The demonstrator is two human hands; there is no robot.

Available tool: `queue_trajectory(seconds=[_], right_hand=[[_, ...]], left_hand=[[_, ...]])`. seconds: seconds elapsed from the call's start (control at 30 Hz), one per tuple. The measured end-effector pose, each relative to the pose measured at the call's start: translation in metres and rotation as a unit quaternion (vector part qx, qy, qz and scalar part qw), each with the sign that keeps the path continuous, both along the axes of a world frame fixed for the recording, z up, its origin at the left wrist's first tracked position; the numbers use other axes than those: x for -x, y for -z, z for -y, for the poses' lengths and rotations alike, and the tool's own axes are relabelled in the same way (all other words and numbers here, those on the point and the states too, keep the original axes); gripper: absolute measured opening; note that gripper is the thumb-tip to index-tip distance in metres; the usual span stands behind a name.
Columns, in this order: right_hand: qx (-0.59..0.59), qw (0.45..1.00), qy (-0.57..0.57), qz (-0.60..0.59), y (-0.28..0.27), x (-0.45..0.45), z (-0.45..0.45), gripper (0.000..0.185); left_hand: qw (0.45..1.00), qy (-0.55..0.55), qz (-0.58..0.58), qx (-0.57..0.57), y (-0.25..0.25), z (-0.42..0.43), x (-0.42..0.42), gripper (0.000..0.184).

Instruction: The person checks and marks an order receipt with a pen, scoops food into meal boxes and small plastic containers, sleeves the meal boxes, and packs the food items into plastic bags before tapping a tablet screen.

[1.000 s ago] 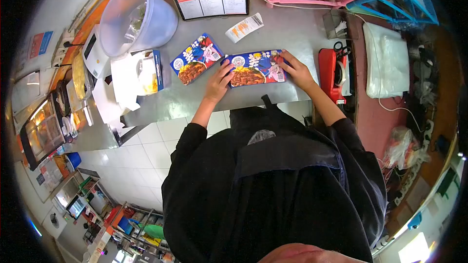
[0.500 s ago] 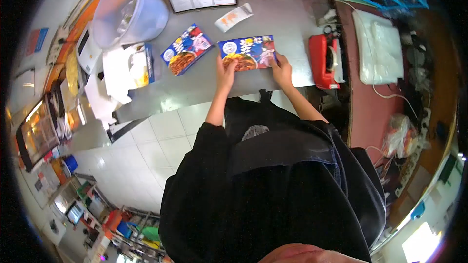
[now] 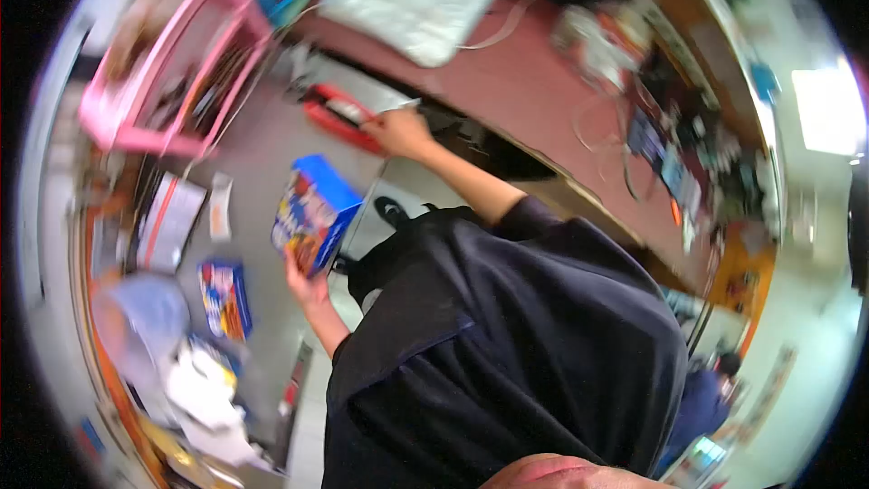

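A blue printed food box (image 3: pixel 312 208) stands tilted up on the grey counter, one blue side turned toward me. My left hand (image 3: pixel 308 282) grips its lower end. My right hand (image 3: pixel 400 132) is at the near end of a red tape dispenser (image 3: pixel 337 116), fingers closed together and blurred. Whether it pinches the tape or the dispenser itself I cannot make out. A second blue food box (image 3: pixel 225 300) lies flat on the counter, apart from both hands. Near it is a small white printed packet (image 3: pixel 220 207).
A screen (image 3: pixel 170 222), a pink rack (image 3: pixel 181 81) and a translucent bucket (image 3: pixel 140 317) line the counter's far side. White plastic bags (image 3: pixel 412 0) lie on the reddish table (image 3: pixel 507 81), with cables nearby. Another person (image 3: pixel 701 403) is at lower right.
My view has swung to the right. My right hand has left the box and moved to the red tape dispenser. The box, still in my left hand, has been tipped up.
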State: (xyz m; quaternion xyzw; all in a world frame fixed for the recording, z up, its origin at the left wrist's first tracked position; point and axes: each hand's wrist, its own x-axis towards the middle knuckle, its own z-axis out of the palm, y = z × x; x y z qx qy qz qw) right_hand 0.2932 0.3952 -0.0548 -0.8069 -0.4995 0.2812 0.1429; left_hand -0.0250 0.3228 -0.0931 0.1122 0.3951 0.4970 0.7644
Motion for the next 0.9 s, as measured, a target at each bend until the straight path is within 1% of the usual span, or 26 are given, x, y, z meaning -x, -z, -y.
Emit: queue_trajectory(seconds=[0.03, 0.07, 0.1, 0.13, 0.17, 0.2, 0.23, 0.3, 0.33, 0.37, 0.4, 0.43, 0.47, 0.5, 0.53, 0.57, 0.6, 0.63, 0.67, 0.7, 0.73, 0.8, 0.83, 0.87, 0.9], right_hand=[[0.012, 1.0, -0.016, 0.0, 0.013, -0.01, -0.011, 0.036], [0.061, 0.993, 0.017, -0.099, 0.001, -0.013, -0.015, 0.035], [0.036, 0.994, 0.009, -0.1, 0.015, -0.017, -0.021, 0.035], [-0.016, 0.985, 0.006, -0.169, 0.017, -0.019, -0.021, 0.033], [-0.038, 0.973, 0.025, -0.224, 0.02, -0.025, -0.015, 0.031], [-0.058, 0.957, 0.042, -0.282, 0.009, -0.023, -0.008, 0.029], [-0.049, 0.949, 0.068, -0.305, -0.002, -0.028, 0.003, 0.028], [-0.029, 0.929, 0.103, -0.354, -0.022, -0.042, 0.034, 0.025], [-0.002, 0.944, 0.087, -0.317, 0.001, -0.049, 0.045, 0.024], [-0.008, 0.919, 0.066, -0.388, 0.001, -0.053, 0.059, 0.024], [0.019, 0.908, 0.115, -0.403, 0.007, -0.05, 0.067, 0.026], [-0.03, 0.919, 0.069, -0.387, 0.047, -0.056, 0.064, 0.031], [-0.015, 0.982, 0.044, -0.185, 0.022, -0.052, 0.057, 0.027], [0.02, 0.992, -0.01, 0.126, 0.019, -0.046, 0.043, 0.024], [-0.004, 0.993, -0.021, 0.116, 0.015, -0.049, 0.04, 0.024], [-0.052, 0.991, -0.039, 0.113, -0.006, -0.041, 0.036, 0.024], [-0.098, 0.987, -0.059, 0.112, -0.027, -0.033, 0.031, 0.024], [-0.109, 0.99, -0.048, -0.071, -0.077, -0.006, 0.028, 0.024], [-0.184, 0.967, -0.101, -0.146, -0.108, 0.022, 0.027, 0.023], [-0.188, 0.951, -0.146, -0.198, -0.119, 0.049, 0.03, 0.024], [-0.198, 0.93, -0.191, -0.243, -0.126, 0.066, 0.024, 0.024], [-0.237, 0.93, -0.234, -0.154, -0.112, 0.089, 0.012, 0.025], [-0.203, 0.94, -0.176, -0.212, -0.104, 0.098, 0.009, 0.026], [-0.188, 0.949, -0.165, -0.192, -0.105, 0.101, 0.007, 0.028], [-0.196, 0.953, -0.176, -0.147, -0.107, 0.104, 0.006, 0.032]], left_hand=[[1.0, -0.005, -0.014, 0.021, 0.001, -0.006, -0.004, 0.041], [1.0, 0.001, 0.018, 0.001, 0.003, -0.011, -0.005, 0.042], [0.999, 0.001, 0.047, -0.013, 0.007, -0.016, -0.004, 0.043], [0.998, 0.011, 0.056, -0.012, 0.003, -0.022, -0.006, 0.043], [0.998, 0.016, 0.065, -0.01, 0.001, -0.028, -0.006, 0.043], [0.997, 0.017, 0.07, -0.004, -0.004, -0.034, -0.007, 0.043], [0.996, -0.028, 0.056, 0.06, -0.013, -0.041, -0.013, 0.041], [0.993, 0.024, 0.111, 0.007, -0.008, -0.047, -0.007, 0.042], [0.989, 0.045, 0.137, -0.023, -0.007, -0.049, -0.001, 0.042], [0.996, -0.002, 0.088, 0.004, -0.021, -0.048, -0.014, 0.038], [0.997, -0.008, 0.072, 0.031, -0.015, -0.052, -0.013, 0.037], [0.992, -0.072, 0.05, 0.088, -0.032, -0.052, -0.03, 0.036], [0.99, -0.025, 0.13, 0.052, -0.025, -0.05, -0.025, 0.036], [0.99, -0.052, 0.105, 0.074, -0.043, -0.046, -0.038, 0.032], [0.988, -0.069, 0.094, 0.098, -0.052, -0.044, -0.043, 0.03], [0.985, -0.087, 0.083, 0.121, -0.061, -0.042, -0.048, 0.027], [0.97, -0.124, 0.117, 0.171, -0.064, -0.045, -0.053, 0.032], [0.977, -0.078, 0.166, 0.105, -0.069, -0.043, -0.058, 0.037], [0.982, -0.08, 0.155, 0.066, -0.056, -0.044, -0.058, 0.042], [0.988, -0.047, 0.141, 0.046, -0.064, -0.041, -0.057, 0.038], [0.979, -0.011, 0.205, 0.004, -0.055, -0.042, -0.057, 0.039], [0.986, -0.054, 0.156, 0.035, -0.073, -0.039, -0.067, 0.041], [0.991, -0.058, 0.12, 0.016, -0.073, -0.038, -0.07, 0.043], [0.994, -0.066, 0.084, -0.003, -0.072, -0.037, -0.07, 0.046], [0.992, -0.045, 0.115, -0.04, -0.084, -0.035, -0.066, 0.045]])
